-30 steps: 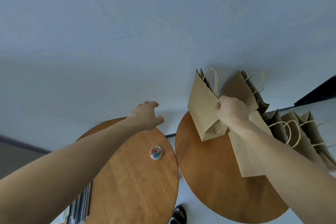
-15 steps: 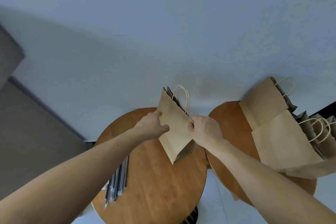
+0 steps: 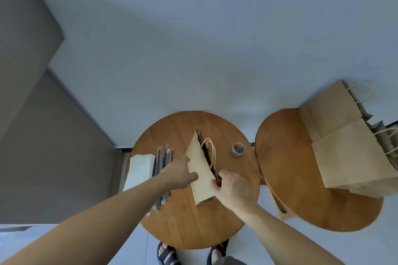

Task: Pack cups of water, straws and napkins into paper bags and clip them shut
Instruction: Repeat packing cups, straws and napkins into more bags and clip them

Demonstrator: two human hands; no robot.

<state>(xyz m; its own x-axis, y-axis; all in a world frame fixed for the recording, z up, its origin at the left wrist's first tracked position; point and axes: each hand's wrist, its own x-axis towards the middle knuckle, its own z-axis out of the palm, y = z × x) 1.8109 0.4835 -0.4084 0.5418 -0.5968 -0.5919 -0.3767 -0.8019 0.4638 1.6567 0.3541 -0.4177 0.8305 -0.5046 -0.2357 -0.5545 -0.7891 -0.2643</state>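
Paper bag (image 3: 197,157): centre of the left round bench (image 3: 183,226), between both hands, nearly flat. Its mouth edge runs away from the person and opens rightward.
Left hand (image 3: 179,173): pinches the bag's left side.
Right hand (image 3: 233,189): pinches the mouth's near end.
Wrapped straws (image 3: 164,157), napkins (image 3: 141,168): just left of the bag, nearer the left hand.
Tub of paper clips (image 3: 238,149): to the right, nearer the right hand.
Spare bags (image 3: 344,146): on the right bench (image 3: 284,168), well apart.
Likely next step: spreading the mouth.
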